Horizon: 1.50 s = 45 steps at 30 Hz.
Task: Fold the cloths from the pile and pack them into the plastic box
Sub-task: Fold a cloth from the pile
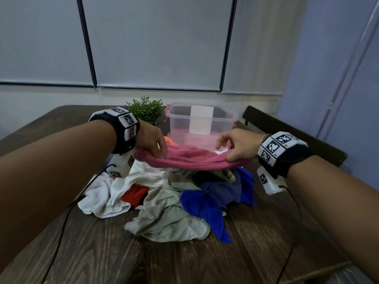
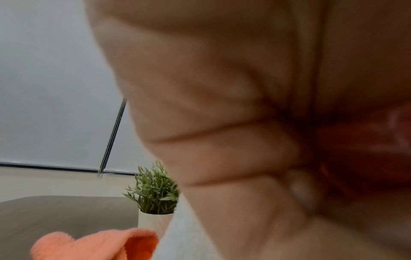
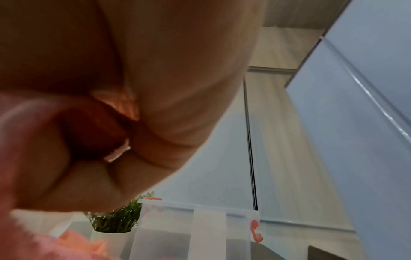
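Observation:
A pink cloth hangs stretched between both hands above the pile of cloths. My left hand pinches its left end, and my right hand pinches its right end with the other fingers lifted. Behind them stands the clear plastic box with a white label; it also shows in the right wrist view as the plastic box. The pile holds white, blue, red and pale green cloths. An orange cloth lies near the box. Both wrist views are mostly filled by blurred palm and fingers.
A small potted plant stands left of the box, also seen as the plant. A dark chair back is at the table's far right edge. Wrist camera cables trail over the wooden table. Window blinds are behind.

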Each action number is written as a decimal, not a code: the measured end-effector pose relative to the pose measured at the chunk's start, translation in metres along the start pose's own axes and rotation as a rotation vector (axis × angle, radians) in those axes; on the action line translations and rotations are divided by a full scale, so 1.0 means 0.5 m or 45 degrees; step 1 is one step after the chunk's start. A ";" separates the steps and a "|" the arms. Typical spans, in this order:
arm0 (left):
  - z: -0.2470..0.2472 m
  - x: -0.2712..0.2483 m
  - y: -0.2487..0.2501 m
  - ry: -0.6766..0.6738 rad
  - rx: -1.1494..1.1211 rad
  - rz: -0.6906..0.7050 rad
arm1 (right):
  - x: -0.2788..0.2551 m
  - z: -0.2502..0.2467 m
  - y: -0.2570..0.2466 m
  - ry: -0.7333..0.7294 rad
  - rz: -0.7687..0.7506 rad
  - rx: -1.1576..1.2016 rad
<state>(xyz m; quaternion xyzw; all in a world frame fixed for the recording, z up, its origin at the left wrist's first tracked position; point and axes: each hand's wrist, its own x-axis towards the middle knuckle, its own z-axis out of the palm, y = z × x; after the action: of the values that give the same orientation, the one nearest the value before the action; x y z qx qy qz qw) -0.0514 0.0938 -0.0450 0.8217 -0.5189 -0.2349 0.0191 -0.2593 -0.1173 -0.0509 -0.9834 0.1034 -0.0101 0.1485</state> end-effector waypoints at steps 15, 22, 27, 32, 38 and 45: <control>-0.012 -0.002 -0.005 0.011 -0.147 0.012 | -0.022 -0.001 0.037 -0.112 -0.029 0.289; -0.030 0.060 -0.039 0.474 -0.545 0.064 | 0.029 -0.004 0.109 0.261 0.134 0.257; -0.017 0.124 -0.063 0.740 -0.337 -0.163 | 0.087 0.018 0.144 0.379 0.293 0.081; -0.025 0.181 -0.071 0.910 -0.185 -0.249 | 0.154 0.036 0.171 0.534 0.446 0.105; -0.014 0.226 -0.068 0.836 -0.056 -0.321 | 0.199 0.071 0.190 0.368 0.546 -0.120; -0.006 0.219 -0.074 0.511 0.151 -0.373 | 0.191 0.116 0.114 0.040 0.098 -0.126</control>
<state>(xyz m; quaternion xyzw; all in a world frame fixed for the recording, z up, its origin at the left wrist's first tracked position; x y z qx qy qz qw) 0.0194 0.0160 -0.0927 0.9180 -0.3929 -0.0366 0.0393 -0.1744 -0.1734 -0.1238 -0.9846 0.1438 -0.0146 0.0985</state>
